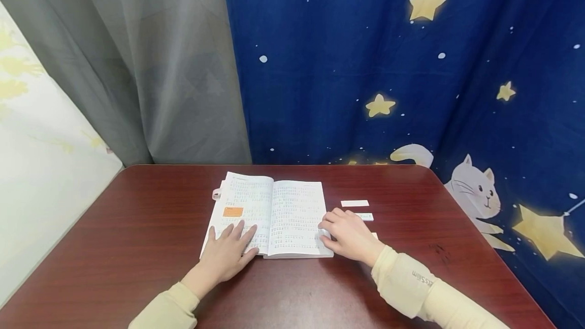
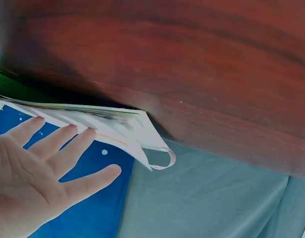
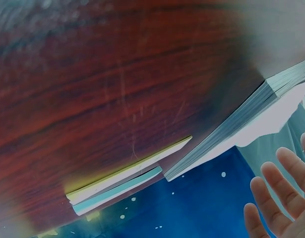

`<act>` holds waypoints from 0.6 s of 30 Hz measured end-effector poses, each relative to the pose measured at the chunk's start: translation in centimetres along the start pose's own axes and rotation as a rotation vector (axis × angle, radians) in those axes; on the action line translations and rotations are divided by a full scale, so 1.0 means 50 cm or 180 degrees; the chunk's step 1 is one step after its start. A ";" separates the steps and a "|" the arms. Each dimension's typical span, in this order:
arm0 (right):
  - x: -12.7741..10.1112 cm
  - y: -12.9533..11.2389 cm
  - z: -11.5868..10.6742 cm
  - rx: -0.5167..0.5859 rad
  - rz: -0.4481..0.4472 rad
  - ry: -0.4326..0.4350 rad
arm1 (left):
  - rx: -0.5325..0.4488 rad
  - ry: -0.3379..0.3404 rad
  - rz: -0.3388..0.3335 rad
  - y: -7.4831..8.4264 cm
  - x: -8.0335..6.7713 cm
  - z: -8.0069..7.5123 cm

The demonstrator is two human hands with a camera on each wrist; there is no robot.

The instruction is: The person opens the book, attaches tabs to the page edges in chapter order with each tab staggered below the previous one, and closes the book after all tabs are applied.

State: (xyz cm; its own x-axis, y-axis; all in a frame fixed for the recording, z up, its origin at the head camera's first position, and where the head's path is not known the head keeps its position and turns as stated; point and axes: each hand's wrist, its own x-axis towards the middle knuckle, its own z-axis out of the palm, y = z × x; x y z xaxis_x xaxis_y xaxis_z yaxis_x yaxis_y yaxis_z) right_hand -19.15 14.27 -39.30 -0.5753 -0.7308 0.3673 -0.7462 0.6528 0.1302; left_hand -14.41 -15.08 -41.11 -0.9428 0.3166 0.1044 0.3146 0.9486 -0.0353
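An open book [image 1: 297, 202] with printed pages lies on the table. My left hand [image 1: 227, 254] rests on the lower part of its left page, fingers spread. Above those fingertips, an orange rectangle [image 1: 233, 211] stands out on the page. In the left wrist view, the fingertips of the left hand [image 2: 40, 171] meet the page side of the book [image 2: 142, 124]. At the right page's outer edge is my right hand [image 1: 347, 232], its fingers slightly bent over the margin. Seen from the right wrist, the right hand [image 3: 283, 198] has its fingers apart with nothing between them.
Right of the book lie a white strip [image 1: 354, 203] and a second strip [image 1: 367, 217], partly behind the right hand. In the right wrist view they look like thin pads, one yellow-edged [image 3: 132, 168]. A pale loop [image 1: 217, 194] sticks out from the book's left edge. Curtains hang behind the table [image 1: 160, 207].
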 end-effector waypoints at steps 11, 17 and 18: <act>0.000 -0.004 0.000 0.0022 0.0044 -0.0050 | -0.0433 0.0635 -0.0118 -0.043 0.033 0.009; -0.001 -0.007 0.000 0.0053 0.0016 -0.0043 | -0.0380 0.0698 -0.0385 -0.112 0.071 0.019; -0.001 -0.007 0.000 0.0048 0.0003 -0.0040 | -0.0379 0.0619 -0.0441 -0.121 0.075 0.020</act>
State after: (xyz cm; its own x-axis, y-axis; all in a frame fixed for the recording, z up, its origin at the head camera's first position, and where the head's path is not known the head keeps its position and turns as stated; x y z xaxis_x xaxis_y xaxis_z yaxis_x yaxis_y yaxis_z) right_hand -18.84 14.07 -39.36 -0.5802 -0.7327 0.3557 -0.7505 0.6506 0.1160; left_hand -19.93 -19.63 -41.51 -0.9424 0.1670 0.2897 0.2057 0.9726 0.1085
